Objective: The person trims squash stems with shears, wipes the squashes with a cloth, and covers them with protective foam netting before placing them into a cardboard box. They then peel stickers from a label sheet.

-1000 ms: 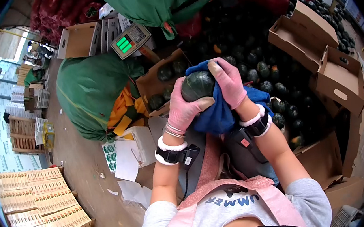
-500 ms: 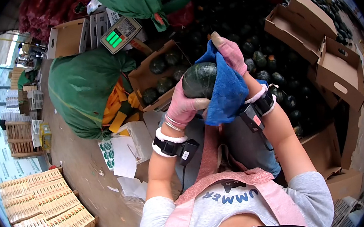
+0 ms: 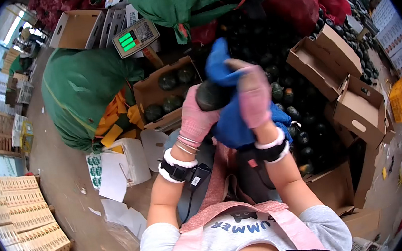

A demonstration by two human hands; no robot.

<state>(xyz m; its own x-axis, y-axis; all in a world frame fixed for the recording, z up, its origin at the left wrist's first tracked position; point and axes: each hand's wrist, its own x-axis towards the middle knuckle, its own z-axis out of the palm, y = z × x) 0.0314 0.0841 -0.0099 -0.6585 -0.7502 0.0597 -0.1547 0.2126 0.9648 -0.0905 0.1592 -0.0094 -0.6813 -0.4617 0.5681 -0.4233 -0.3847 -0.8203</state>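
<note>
A dark green squash (image 3: 210,96) is in my left hand (image 3: 195,118), whose pink-gloved fingers wrap its left side. Bunched around the squash's right side is a blue cloth (image 3: 233,124). My right hand (image 3: 255,95), also in a pink glove and blurred by motion, grips that cloth and presses it near the squash. Part of the squash is hidden behind the cloth. Just beyond my left hand stands an open cardboard carton (image 3: 171,119) with several dark green squashes in it.
A large pile of squashes (image 3: 305,136) lies to the right, beside open cartons (image 3: 361,108). A scale with a lit green display (image 3: 128,41) stands beyond the carton. A bulging green sack (image 3: 80,96) sits left, and stacked printed boxes (image 3: 19,218) stand at lower left.
My right hand has swung with the cloth across the squash, and the cloth now covers more of its right side. The squash has turned in my left hand. The view has shifted slightly.
</note>
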